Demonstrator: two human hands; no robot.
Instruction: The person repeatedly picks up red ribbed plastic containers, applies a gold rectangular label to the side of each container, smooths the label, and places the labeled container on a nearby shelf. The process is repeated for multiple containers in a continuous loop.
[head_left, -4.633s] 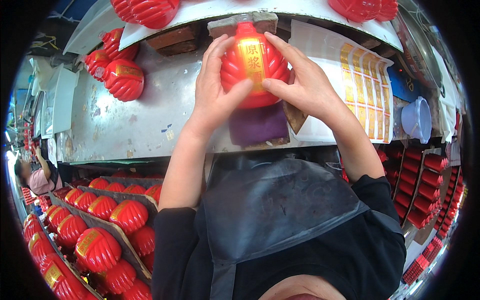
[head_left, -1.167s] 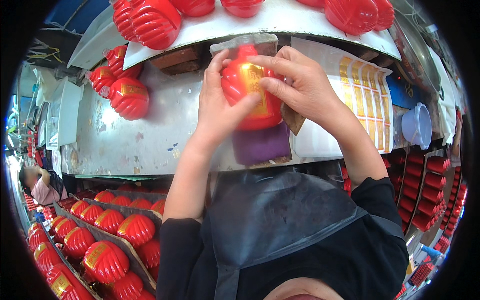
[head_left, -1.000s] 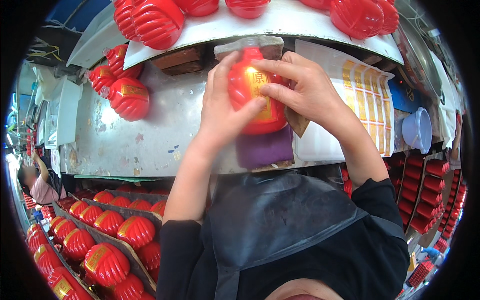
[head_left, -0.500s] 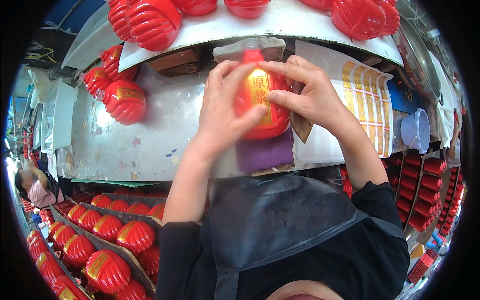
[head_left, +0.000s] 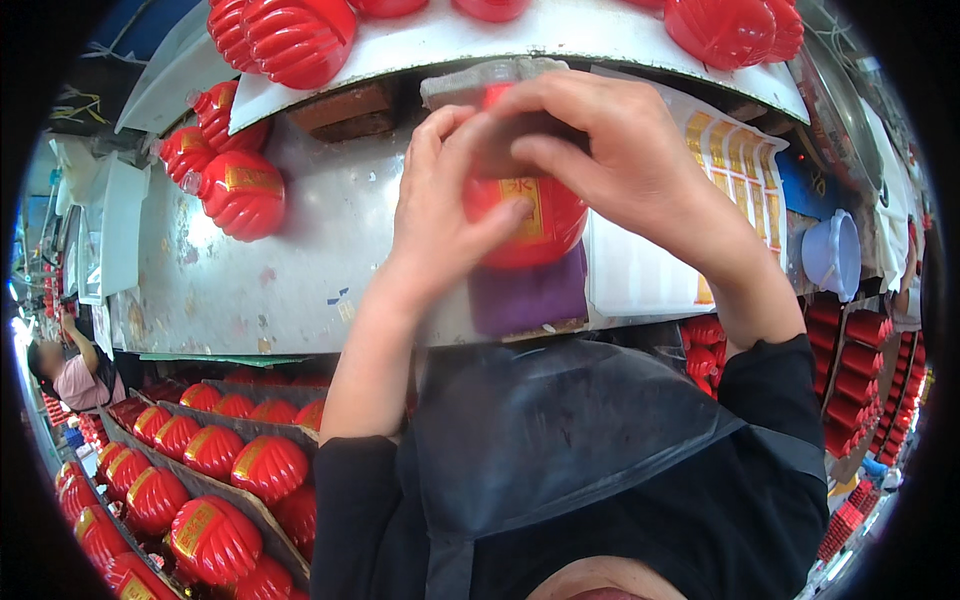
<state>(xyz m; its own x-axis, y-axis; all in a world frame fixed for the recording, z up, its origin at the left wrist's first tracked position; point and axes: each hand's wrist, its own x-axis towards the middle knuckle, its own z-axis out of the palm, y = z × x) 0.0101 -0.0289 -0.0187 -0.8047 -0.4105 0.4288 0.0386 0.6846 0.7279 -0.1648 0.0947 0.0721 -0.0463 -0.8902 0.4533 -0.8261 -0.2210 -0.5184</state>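
Observation:
A red ribbed bottle (head_left: 562, 222) lies on a purple cloth (head_left: 525, 300) at the front edge of the metal table, neck pointing away from me. Its neck end rests by a grey block (head_left: 450, 90). My left hand (head_left: 440, 195) steadies the bottle's left side, with the thumb on the lower part of its gold label (head_left: 528, 200). Blurred by motion, my right hand (head_left: 615, 135) arches over the upper label. Its fingers are closed around a dark brown flat piece (head_left: 505, 150), probably a scraper, mostly hidden by the hand. The label's top is covered.
A sheet of gold labels (head_left: 735, 180) on a white backing lies at the right, beside a lavender bucket (head_left: 832, 255). Red bottles (head_left: 240, 195) lie at the left, and others stand on a white shelf (head_left: 560, 40) ahead. Crates of labelled bottles (head_left: 215, 540) sit lower left. Another person (head_left: 80, 375) is far left.
My right hand has swung up and over the label, bringing the brown piece from beside the bottle onto its upper part. My left hand stays on the bottle's left side.

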